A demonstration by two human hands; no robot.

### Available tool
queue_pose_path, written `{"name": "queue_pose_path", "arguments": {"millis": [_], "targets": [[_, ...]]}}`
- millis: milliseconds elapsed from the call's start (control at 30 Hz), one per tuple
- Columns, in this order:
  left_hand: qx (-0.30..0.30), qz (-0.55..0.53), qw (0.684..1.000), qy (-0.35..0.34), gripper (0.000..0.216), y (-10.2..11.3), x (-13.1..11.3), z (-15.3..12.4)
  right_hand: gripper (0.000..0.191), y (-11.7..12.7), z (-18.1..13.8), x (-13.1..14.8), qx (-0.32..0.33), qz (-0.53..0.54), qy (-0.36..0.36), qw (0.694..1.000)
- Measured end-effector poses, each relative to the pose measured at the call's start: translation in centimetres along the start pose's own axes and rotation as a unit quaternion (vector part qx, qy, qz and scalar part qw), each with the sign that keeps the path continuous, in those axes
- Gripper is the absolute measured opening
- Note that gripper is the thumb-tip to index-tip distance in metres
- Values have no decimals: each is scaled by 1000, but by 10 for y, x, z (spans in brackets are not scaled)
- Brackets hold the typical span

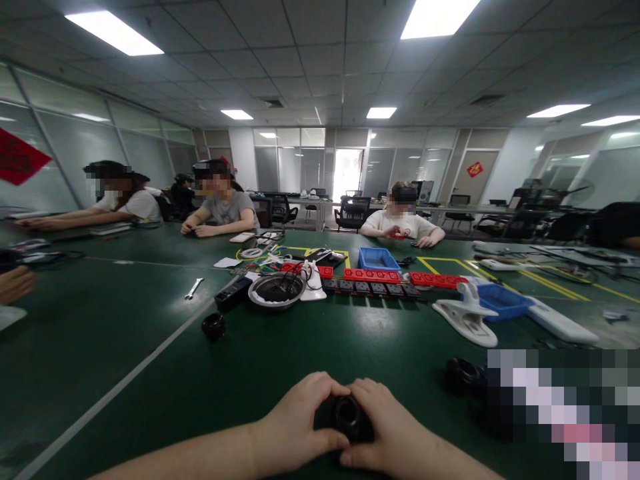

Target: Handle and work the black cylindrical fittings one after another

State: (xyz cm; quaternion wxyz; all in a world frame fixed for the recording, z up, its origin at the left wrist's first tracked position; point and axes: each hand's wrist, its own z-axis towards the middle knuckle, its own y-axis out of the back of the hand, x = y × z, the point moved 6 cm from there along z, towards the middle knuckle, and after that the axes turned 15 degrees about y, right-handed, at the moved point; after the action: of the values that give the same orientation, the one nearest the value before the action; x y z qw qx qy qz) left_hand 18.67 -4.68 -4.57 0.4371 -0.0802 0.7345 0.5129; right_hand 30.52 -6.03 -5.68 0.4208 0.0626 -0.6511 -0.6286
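Observation:
Both of my hands are wrapped round a small black round part [349, 417] with a hole in its middle, low over the green table [150, 347] near its front edge. My left hand [295, 420] grips its left side with curled fingers. My right hand [390, 427] grips its right side, thumb underneath. A similar black ring-shaped part [463, 377] lies to the right of my hands. Another small black round part [214, 327] sits on the table further back on the left.
A metal bowl [277, 291], red and black power strips [373, 275], blue trays [378, 259], a white clamp-like tool [467, 317] and a small wrench [193, 288] lie mid-table. Several people sit at the far side; another person's hand [15, 283] shows at the left edge.

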Motion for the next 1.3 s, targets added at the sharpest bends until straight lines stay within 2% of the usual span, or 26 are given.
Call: {"name": "queue_pose_path", "arguments": {"millis": [133, 233, 367, 467, 567, 700, 767, 833, 967, 1067, 1167, 1300], "targets": [[25, -8, 1000, -2, 45, 2, -1, 1, 31, 6, -2, -2, 65, 89, 10, 994], [25, -13, 1000, -7, 43, -1, -2, 1, 27, 7, -1, -7, 62, 100, -4, 993], [-13, -12, 1000, 21, 43, -6, 0, 0, 37, 0, 0, -10, 35, 15, -37, 999], [-52, -5, 997, 56, 42, -6, 2, -1, 37, -4, 1, -5, -6, -83, -51, 995], [-56, -4, 997, 53, 39, -6, 1, -2, 39, -4, 0, 2, -29, -135, -44, 989], [-15, -11, 1000, 21, 38, -4, 0, -1, 57, 0, -1, 4, -8, -50, 6, 999], [14, -15, 1000, 3, 42, -4, 0, 0, 52, 2, -1, 1, 24, 6, 34, 999], [35, -17, 999, -6, 44, -5, 1, 1, 39, 4, -2, -3, 52, 38, 50, 997], [49, -17, 999, 3, 43, -7, 1, 2, 33, 5, -3, -9, 56, 59, 45, 996], [38, -23, 999, 10, 39, -9, 1, 0, 42, 0, -2, -9, 48, 15, 15, 999], [-3, -25, 999, 24, 35, -10, 2, -2, 52, -3, 0, -4, 13, -70, -17, 997], [-35, -15, 998, 41, 33, -10, 1, -1, 53, -1, 0, 5, -23, -134, -21, 990]]}}
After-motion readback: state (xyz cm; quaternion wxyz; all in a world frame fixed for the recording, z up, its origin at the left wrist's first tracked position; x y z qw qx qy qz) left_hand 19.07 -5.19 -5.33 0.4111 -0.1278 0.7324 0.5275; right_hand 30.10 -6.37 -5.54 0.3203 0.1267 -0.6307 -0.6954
